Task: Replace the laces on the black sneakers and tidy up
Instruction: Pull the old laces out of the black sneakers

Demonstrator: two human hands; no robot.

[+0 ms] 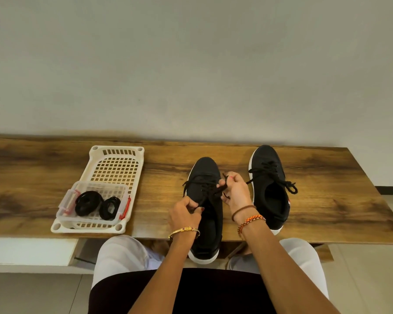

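Note:
Two black sneakers with white soles stand on the wooden table [327, 200], toes pointing away from me. The left sneaker [205, 175] overhangs the near edge with its heel. My left hand [184, 214] pinches one end of its black lace [204, 186] beside the tongue. My right hand [235, 191] grips the other end of that lace, raised just right of the eyelets. The right sneaker [270, 193] stands apart to the right, its own black lace [281, 180] lying loose across it and trailing off to the right.
A cream perforated tray [117, 168] lies at the left of the table. On it stands a clear plastic box [93, 202] with red clips, holding two coiled black laces [86, 202]. A pale wall rises behind the table. My knees are below the near edge.

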